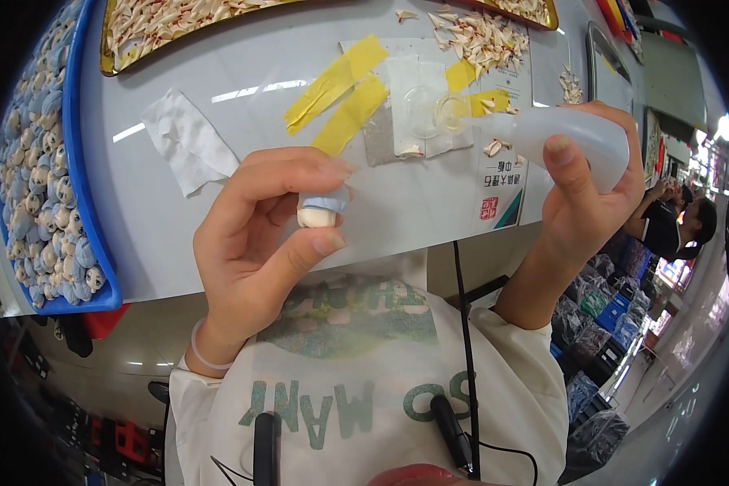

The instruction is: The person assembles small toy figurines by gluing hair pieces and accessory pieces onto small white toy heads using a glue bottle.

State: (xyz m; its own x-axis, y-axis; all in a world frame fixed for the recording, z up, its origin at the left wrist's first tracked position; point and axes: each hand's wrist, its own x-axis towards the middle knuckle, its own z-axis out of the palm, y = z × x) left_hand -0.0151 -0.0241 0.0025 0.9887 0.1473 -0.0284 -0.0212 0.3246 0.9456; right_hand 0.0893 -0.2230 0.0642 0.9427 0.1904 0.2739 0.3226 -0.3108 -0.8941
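White table (150, 251), red-stamped printed sheet (506, 190) — left fingers (304, 254) pinch blue-cream piece (319, 212), right fingers (571, 166) grip bottle (595, 139).

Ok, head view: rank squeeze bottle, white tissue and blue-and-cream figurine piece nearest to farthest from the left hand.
1. Blue-and-cream figurine piece: in the left hand.
2. White tissue: beyond the hand, leftward.
3. Squeeze bottle: rightward, in the right hand.

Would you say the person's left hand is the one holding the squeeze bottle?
No, the right hand holds the bottle, while the left hand pinches a small blue and cream piece.
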